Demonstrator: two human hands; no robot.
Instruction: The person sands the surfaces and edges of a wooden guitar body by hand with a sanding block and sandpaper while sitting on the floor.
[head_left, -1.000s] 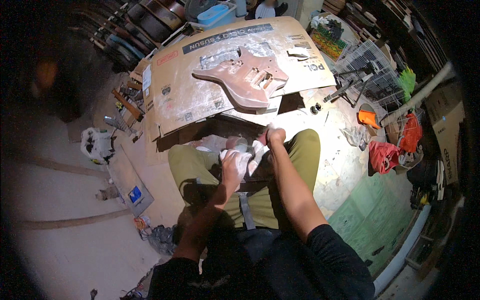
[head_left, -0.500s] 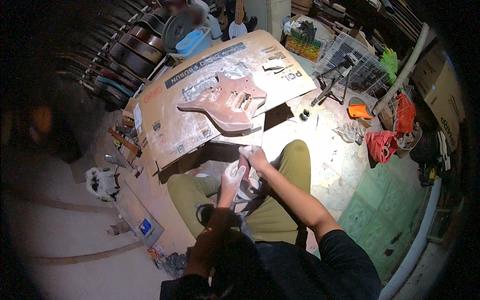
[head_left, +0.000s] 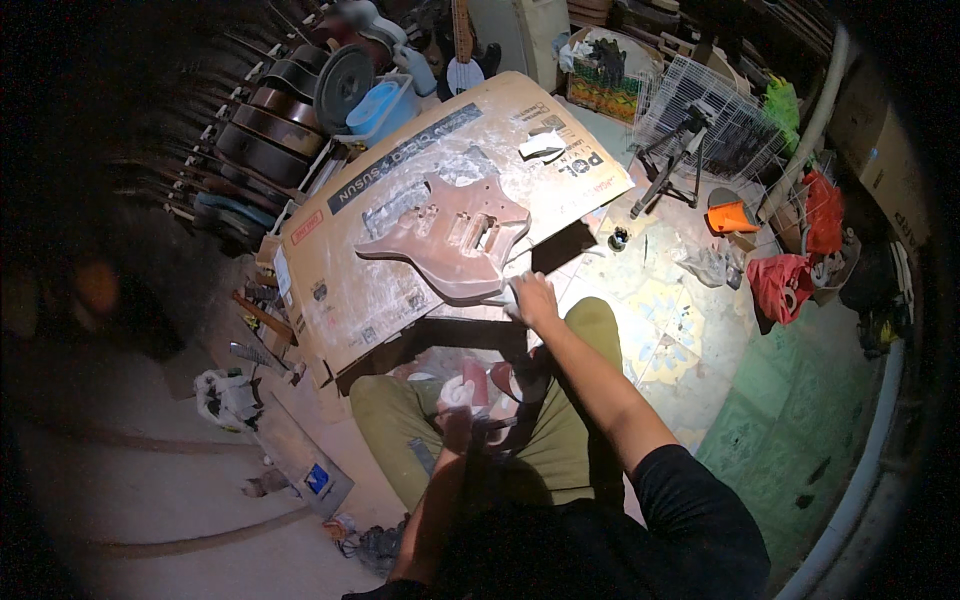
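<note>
A bare wooden electric guitar body [head_left: 460, 245], dusty pinkish-brown with carved cavities, lies on a cardboard sheet [head_left: 340, 310] marked with white dust. My right hand [head_left: 532, 298] is at the sheet's near edge, just below the body, fingers curled round something pale and small, too hidden to name. Down between my crossed legs, my left hand [head_left: 455, 405] grips a reddish strip [head_left: 474, 385], apparently sandpaper, among whitish, blurred items. A small pale piece with a dark edge [head_left: 542, 147] lies on the sheet above the body.
Guitars [head_left: 275, 130] line the back left, beside a blue tub [head_left: 372, 105]. At right are a wire cage [head_left: 720, 110], a tripod [head_left: 668, 170], an orange object [head_left: 730, 215] and red bags [head_left: 780, 285]. Loose tools [head_left: 262, 315] lie at left.
My right hand has left my left hand and the red strip, moving up toward the guitar body. My left hand has dropped lower in my lap. The camera view has shifted.
</note>
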